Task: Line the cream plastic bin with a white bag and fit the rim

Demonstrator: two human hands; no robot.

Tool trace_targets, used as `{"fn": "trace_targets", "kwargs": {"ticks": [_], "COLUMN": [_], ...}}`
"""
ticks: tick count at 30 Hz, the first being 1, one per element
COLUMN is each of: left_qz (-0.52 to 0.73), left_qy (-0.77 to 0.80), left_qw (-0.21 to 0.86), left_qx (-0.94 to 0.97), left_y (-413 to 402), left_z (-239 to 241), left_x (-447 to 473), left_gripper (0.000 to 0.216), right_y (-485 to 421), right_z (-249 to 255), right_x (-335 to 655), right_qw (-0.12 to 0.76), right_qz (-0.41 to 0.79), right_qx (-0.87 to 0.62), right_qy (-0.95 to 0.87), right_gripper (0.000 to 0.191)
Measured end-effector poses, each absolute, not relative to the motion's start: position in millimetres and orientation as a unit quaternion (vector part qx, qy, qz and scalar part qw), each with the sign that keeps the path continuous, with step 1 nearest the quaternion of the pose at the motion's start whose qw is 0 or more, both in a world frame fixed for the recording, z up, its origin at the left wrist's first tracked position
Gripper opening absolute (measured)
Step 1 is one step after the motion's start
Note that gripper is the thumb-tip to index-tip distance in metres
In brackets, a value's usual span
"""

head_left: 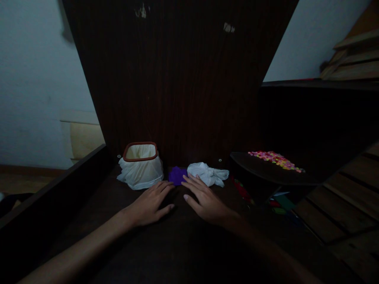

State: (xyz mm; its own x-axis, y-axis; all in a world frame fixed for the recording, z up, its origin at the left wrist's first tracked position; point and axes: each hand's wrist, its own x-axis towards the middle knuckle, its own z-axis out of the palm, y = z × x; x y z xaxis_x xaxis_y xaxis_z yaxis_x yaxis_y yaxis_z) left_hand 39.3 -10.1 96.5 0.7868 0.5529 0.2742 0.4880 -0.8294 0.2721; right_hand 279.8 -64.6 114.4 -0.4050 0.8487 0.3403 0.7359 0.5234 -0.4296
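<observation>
Both my hands lie flat on a dark wooden table [177, 244], fingers stretched forward. My left hand [149, 203] is open, its fingertips close to a small purple object [177, 175]. My right hand [204, 201] is open too, fingertips reaching toward the same purple object and a crumpled white plastic bag [207, 173] just behind it. Neither hand holds anything.
A small bin [140, 165] with a red-brown rim and a white liner stands at the back left. At right, a dark tray [266, 171] carries several small colourful pieces [275, 158]; coloured items [278, 203] lie beneath it. A tall dark wooden panel [177, 79] rises behind.
</observation>
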Motion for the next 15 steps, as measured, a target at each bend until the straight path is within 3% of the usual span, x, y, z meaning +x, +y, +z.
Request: {"fn": "trace_targets", "kwargs": {"ticks": [6,15], "left_qz": [0.133,0.094], "left_qy": [0.294,0.309], "left_qw": [0.122,0.147], "left_qx": [0.939,0.935], "left_y": [-16.2,-27.2], "left_z": [66.2,46.5], "left_x": [30.5,18.5], "left_gripper": [0.06,0.064], "right_y": [-69.8,-79.8], "right_z": [81.5,34.1], "right_x": [278.9,279.2], "right_qw": [0.156,0.16], "right_qz": [0.139,0.101], "right_qx": [-0.491,-0.472], "right_qy": [-0.846,-0.861], "right_gripper": [0.056,0.055]}}
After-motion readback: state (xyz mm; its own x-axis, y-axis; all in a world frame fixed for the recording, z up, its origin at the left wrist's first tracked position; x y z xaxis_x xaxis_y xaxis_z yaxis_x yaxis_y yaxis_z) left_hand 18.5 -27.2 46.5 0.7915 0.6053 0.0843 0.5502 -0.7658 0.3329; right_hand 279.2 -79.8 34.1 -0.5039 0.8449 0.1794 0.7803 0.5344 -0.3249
